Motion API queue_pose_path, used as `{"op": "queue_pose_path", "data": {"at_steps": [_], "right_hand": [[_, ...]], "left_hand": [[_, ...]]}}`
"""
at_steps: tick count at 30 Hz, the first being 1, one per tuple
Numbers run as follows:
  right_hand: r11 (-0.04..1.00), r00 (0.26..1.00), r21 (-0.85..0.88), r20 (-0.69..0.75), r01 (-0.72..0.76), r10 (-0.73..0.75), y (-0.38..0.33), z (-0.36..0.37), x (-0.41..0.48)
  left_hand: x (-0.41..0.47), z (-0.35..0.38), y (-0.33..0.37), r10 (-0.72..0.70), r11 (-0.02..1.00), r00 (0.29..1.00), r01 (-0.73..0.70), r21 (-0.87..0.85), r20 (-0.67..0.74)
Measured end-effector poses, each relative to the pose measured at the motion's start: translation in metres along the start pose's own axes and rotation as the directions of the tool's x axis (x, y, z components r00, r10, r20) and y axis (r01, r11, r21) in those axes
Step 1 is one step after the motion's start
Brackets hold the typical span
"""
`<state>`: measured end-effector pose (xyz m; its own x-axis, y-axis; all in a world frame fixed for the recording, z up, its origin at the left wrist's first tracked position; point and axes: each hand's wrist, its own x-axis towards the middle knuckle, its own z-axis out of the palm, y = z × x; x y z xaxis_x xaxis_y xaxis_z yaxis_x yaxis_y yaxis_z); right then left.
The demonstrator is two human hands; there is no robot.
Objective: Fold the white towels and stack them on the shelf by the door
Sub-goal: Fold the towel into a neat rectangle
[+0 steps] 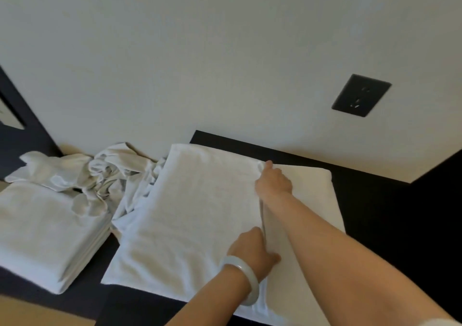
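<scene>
Plain white spread towel (200, 213), slightly creamier on right layer. Plain white folded towel stack (45, 230). White crumpled towel heap (105, 173), grey shadows in creases. Matte black tabletop (375, 213), no pattern. Off-white wall (200, 50), unpatterned. Black outlet plate (361, 95). Milky white bangle (252, 290) at wrist. Tan floor strip (30, 310) at lower left.

White towels (200, 208) on dark surface (370, 208)
</scene>
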<state>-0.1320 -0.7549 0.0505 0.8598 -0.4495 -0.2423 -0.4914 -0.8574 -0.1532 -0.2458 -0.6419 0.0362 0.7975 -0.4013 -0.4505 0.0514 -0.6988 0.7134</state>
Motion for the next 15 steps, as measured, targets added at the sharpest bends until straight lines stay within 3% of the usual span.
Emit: {"op": "queue_pose_path", "data": {"at_steps": [3, 5, 8, 10, 11, 13, 15], "right_hand": [[0.982, 0.986, 0.187, -0.165, 0.003, 0.028, 0.011, -0.016, 0.009], [0.94, 0.964, 0.332, -0.265, 0.074, 0.018, 0.007, -0.025, 0.011], [0.84, 0.988, 0.523, -0.113, 0.146, -0.102, 0.0, -0.017, 0.007], [0.868, 0.989, 0.474, -0.052, 0.146, -0.138, 0.008, -0.007, -0.002], [0.906, 0.985, 0.389, -0.103, 0.166, -0.137, 0.017, -0.004, -0.008], [0.967, 0.96, 0.172, -0.242, 0.186, -0.142, 0.039, 0.005, -0.026], [0.976, 0.955, 0.043, -0.222, 0.213, -0.198, 0.06, 0.02, -0.043]], "left_hand": [[-0.006, -0.011, -0.002, 0.074, 0.984, 0.997, -0.075, -0.164, -0.012], [-0.009, -0.022, -0.006, 0.086, 0.979, 0.993, -0.099, -0.176, -0.082], [-0.009, -0.037, -0.022, 0.041, 0.999, 0.991, -0.042, 0.0, -0.129], [-0.009, -0.042, -0.035, 0.012, 0.994, 0.992, 0.003, 0.111, -0.128], [-0.011, -0.044, -0.04, 0.025, 0.986, 0.989, 0.0, 0.165, -0.149], [-0.01, -0.046, -0.05, 0.196, 0.929, 0.942, -0.09, 0.359, -0.271], [0.001, -0.047, -0.067, 0.365, 0.831, 0.86, -0.129, 0.542, -0.355]]}}
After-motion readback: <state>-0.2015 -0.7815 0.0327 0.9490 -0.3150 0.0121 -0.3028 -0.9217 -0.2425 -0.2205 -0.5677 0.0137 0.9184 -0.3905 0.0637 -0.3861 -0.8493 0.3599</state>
